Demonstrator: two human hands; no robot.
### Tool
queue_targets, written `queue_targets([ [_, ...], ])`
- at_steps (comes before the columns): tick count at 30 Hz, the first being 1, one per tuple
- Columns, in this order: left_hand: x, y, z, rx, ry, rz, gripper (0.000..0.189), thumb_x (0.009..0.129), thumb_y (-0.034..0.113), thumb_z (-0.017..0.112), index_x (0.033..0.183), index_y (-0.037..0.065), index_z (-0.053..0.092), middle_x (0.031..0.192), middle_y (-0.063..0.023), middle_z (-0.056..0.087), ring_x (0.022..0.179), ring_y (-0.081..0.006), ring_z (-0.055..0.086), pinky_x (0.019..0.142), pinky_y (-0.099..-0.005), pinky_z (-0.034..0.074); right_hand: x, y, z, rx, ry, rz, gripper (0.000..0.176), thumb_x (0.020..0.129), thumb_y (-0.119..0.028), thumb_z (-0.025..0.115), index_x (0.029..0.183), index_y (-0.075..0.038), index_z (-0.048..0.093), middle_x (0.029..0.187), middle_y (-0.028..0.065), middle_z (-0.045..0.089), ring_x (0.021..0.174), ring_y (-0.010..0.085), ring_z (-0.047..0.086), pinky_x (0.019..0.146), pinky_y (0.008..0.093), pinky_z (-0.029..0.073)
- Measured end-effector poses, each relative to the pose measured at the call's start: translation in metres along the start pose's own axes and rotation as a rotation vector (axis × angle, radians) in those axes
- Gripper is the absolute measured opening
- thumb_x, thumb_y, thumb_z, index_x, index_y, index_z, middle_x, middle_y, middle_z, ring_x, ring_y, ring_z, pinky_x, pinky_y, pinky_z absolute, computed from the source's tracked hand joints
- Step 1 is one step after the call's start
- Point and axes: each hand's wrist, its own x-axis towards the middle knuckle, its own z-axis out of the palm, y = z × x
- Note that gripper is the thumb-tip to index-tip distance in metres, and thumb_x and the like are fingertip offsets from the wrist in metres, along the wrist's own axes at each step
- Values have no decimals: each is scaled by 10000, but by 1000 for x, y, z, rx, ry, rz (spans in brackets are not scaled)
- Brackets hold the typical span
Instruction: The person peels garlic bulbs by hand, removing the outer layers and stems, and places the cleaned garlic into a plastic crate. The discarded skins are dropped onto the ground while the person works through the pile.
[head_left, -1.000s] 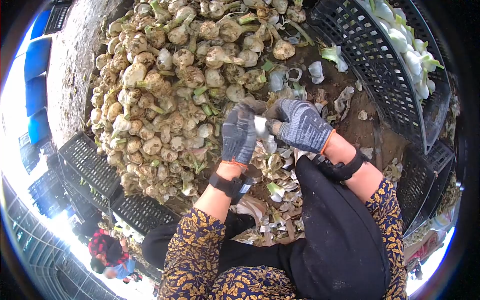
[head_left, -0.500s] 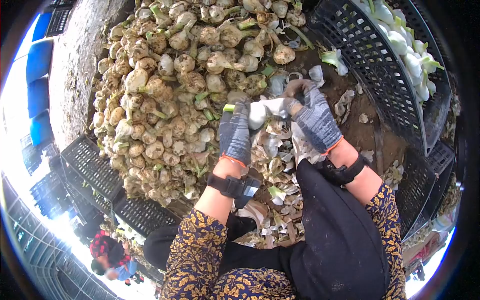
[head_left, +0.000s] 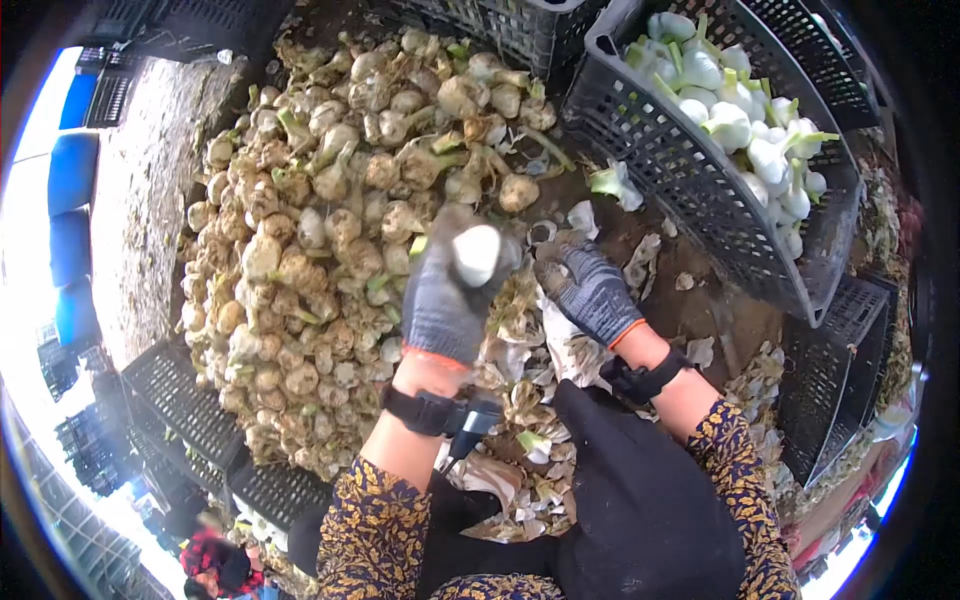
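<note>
My left hand (head_left: 440, 300), in a grey work glove, is closed around a peeled white garlic bulb (head_left: 477, 254); a short bit of green stem shows beside the glove. To the right, my gloved right hand (head_left: 592, 290) has its fingers curled in, apart from the bulb. Whether a scrap of skin is between those fingers is hidden. Pale garlic skins (head_left: 570, 345) hang and lie just under the right hand. Left of both hands spreads a large heap of unpeeled, soil-stained garlic (head_left: 300, 270).
A black plastic crate (head_left: 690, 190) with white peeled bulbs (head_left: 735, 125) stands at upper right. One loose bulb (head_left: 615, 185) lies beside it. More black crates (head_left: 180, 400) stand around the heap. Another person (head_left: 215, 560) in red checks is at lower left.
My hands have drawn apart. The bulb that was between both hands is now in my left hand alone, turned toward the camera. The view has shifted, showing more of the filled crate.
</note>
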Motion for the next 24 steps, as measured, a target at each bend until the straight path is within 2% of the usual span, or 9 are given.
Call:
queue_targets([
  [2,-2,11,56,36,-57,69,304,870,328,500,1057,89,479,959,-104,578,870,-234,592,737,-353,525,2,-5,-1,66,15,59,333,750,-262,577,1024,-72,575,1102,191,532,1021,332,505,875,392,411],
  [4,-11,26,101,-79,-625,183,379,879,381,466,1096,72,454,1021,-103,557,965,-261,554,838,-410,468,7,-12,-9,-30,-39,134,336,755,-263,575,1039,-83,566,1093,197,534,1017,343,504,877,389,410],
  [6,-1,29,90,-55,-281,23,349,923,146,386,1255,39,378,1193,-91,459,1050,-198,470,896,-356,417,16,18,15,73,145,-14,354,744,-260,593,1043,-74,557,1056,197,545,993,337,514,875,377,412],
  [9,-11,37,77,7,-309,282,346,922,196,414,1243,67,399,1179,-75,464,1008,-182,495,869,-339,423,40,1,-7,-137,92,-13,448,719,-248,629,1107,-54,519,1000,202,544,967,344,511,879,370,410],
  [14,-12,21,2,155,64,182,376,898,380,433,1143,98,480,1037,-42,548,939,-187,540,817,-320,455,81,-4,10,-309,103,-140,602,694,-257,652,1208,-42,424,1071,227,519,1007,344,503,912,384,387],
  [16,-20,11,-11,182,124,130,363,898,352,446,1150,94,481,1045,-38,548,935,-173,542,803,-306,460,101,0,29,-296,-25,82,654,681,-279,664,1211,4,405,1111,243,501,1037,350,491,919,388,381],
  [18,-21,-2,-24,206,184,79,350,899,324,459,1158,90,483,1053,-34,548,931,-159,545,790,-291,465,112,3,35,-324,-64,64,672,679,-308,667,1196,36,409,1140,257,485,1056,353,482,914,391,382],
  [22,-26,-20,-29,399,177,146,353,918,259,435,1212,64,452,1156,-42,512,1000,-128,515,832,-286,446,96,-3,37,-127,41,199,640,667,-378,684,1111,37,484,1066,245,540,999,345,521,871,381,408],
  [24,-21,-29,-23,517,213,265,357,928,240,410,1237,61,421,1200,-58,475,1059,-127,469,894,-275,401,74,-11,37,398,-102,286,649,658,-446,688,1066,28,514,959,218,587,903,314,568,805,357,439],
])
